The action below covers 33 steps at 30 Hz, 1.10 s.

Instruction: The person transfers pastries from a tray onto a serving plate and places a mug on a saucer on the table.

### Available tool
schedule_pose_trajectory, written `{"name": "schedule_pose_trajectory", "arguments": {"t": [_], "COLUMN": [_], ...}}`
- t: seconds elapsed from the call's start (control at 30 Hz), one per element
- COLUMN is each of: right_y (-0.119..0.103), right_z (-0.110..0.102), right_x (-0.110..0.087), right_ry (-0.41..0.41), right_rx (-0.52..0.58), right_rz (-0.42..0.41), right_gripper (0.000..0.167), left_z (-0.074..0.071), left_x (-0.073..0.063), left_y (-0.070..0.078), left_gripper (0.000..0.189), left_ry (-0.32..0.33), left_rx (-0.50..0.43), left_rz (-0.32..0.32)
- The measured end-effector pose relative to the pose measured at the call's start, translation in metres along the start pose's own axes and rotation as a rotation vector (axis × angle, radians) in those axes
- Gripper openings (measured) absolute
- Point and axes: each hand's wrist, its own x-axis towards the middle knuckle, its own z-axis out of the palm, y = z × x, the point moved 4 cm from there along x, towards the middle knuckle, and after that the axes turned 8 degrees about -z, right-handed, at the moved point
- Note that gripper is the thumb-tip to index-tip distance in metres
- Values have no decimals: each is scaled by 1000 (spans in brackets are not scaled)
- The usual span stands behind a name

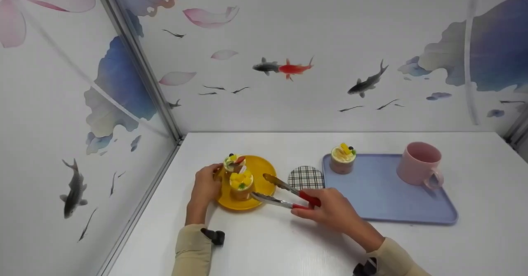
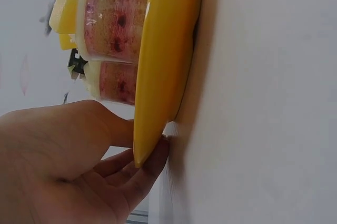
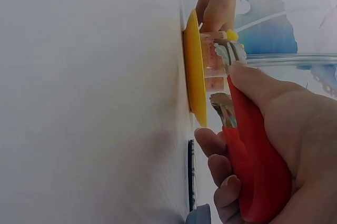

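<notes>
My left hand grips the left rim of a yellow plate, thumb above and fingers underneath in the left wrist view. Two dessert cups stand on that plate: the nearer cup has yellow fruit cubes on top, and the farther cup shows a red piece and a dark berry. In my right hand is a pair of tongs with red handles, held with the arms spread. Their metal tips point at the plate's right side, near the front cup, with nothing between them.
Right of the plate lies a round plaid coaster, partly behind the tongs. A blue tray holds a third dessert cup at its back left corner and a pink mug at its right. Patterned walls border the table.
</notes>
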Motion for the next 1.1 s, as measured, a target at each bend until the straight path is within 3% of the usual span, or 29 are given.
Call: {"name": "schedule_pose_trajectory", "arguments": {"t": [0.47, 0.77, 1.1], "right_y": [16, 23, 25], "right_z": [-22, -33, -38], "right_x": [-18, -26, -29], "right_ry": [35, 86, 137], "right_rx": [20, 1, -11], "right_rz": [83, 102, 90], "right_gripper": [72, 71, 74], "left_z": [1, -2, 1], "left_x": [0, 1, 4], "left_y": [0, -2, 0], "left_gripper": [53, 47, 47], "left_ry": [33, 64, 53], "left_rx": [-6, -3, -15], "left_rz": [-21, 1, -25]}}
